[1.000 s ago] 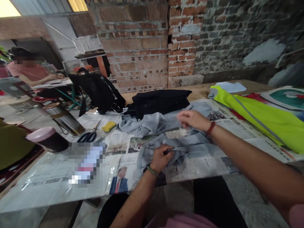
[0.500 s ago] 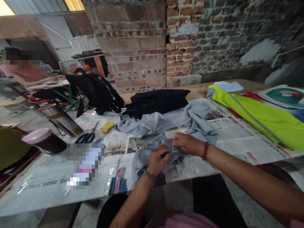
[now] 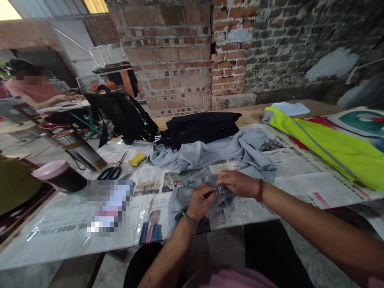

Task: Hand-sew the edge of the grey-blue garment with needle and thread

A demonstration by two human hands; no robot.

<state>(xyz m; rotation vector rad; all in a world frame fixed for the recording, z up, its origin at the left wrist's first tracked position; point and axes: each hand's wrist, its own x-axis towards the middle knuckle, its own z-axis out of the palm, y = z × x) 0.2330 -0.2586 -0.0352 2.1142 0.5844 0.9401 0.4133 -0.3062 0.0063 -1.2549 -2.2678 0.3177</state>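
**Two Hands Meet Over Grey Cloth**

A person's left hand (image 3: 201, 200) and right hand (image 3: 238, 183) pinch a grey cloth (image 3: 177, 202) just below the centre of the frame, fingertips nearly touching; whether the pale glint at the right fingertips is fabric or something separate is hard to tell. The cloth's long axis slants from lower left to upper right, its broader end pointing left and its gathered part under the hands. Newspaper (image 3: 294, 192) under clear plastic covers much of the wooden table (image 3: 255, 111). A yellow sponge (image 3: 137, 159) and scissors (image 3: 111, 173) lie left of centre; a neon-yellow garment (image 3: 333, 146) and an iron (image 3: 360, 121) occupy the right. A brick wall (image 3: 174, 56) rises behind, and a co-worker in pink (image 3: 22, 89) sits at upper left.
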